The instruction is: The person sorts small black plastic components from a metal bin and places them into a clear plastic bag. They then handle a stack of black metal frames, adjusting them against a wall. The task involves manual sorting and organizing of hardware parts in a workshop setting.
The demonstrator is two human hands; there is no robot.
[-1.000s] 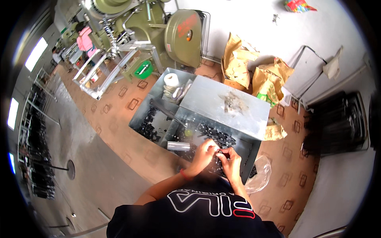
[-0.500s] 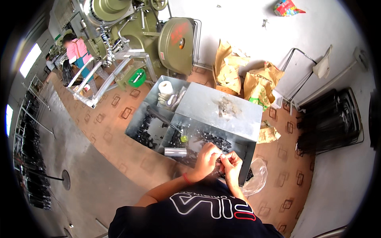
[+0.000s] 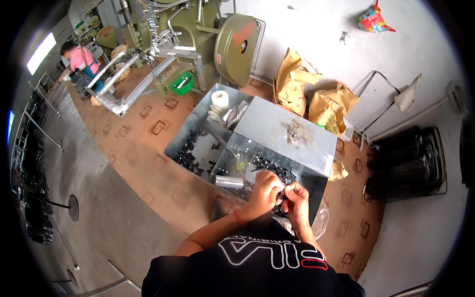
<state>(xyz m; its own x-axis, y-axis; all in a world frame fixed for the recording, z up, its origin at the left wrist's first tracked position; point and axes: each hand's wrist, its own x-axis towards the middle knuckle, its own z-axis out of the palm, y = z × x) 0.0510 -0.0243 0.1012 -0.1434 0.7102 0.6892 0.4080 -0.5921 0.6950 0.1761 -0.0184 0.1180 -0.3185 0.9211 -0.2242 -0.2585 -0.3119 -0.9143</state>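
Over the near compartment of a grey metal bin (image 3: 320,190), my two hands meet with their fingertips together. My left hand (image 3: 265,192), with a red band on its wrist, is closed in a pinch. Facing it, my right hand (image 3: 298,202) pinches too, thumb against forefinger. Something small and dark seems to show between the fingertips, but I cannot make out its kind. Small black pieces (image 3: 271,167) lie loose in the bin beyond my hands. A shiny silver block (image 3: 229,181) rests on the bin's near edge, left of my left hand.
More black pieces (image 3: 187,161) fill the left compartment, with a white roll (image 3: 219,99) and gloves (image 3: 217,115) behind. A flat metal lid (image 3: 277,123) covers the back. Paper bags (image 3: 292,86), a green machine (image 3: 237,49) and a clear plastic bag (image 3: 321,222) surround the bin. A co-worker (image 3: 81,59) stands far left.
The view has shifted, so the bin and machine appear further right. My hands stay together over the bin, still pinching. The far co-worker has changed posture.
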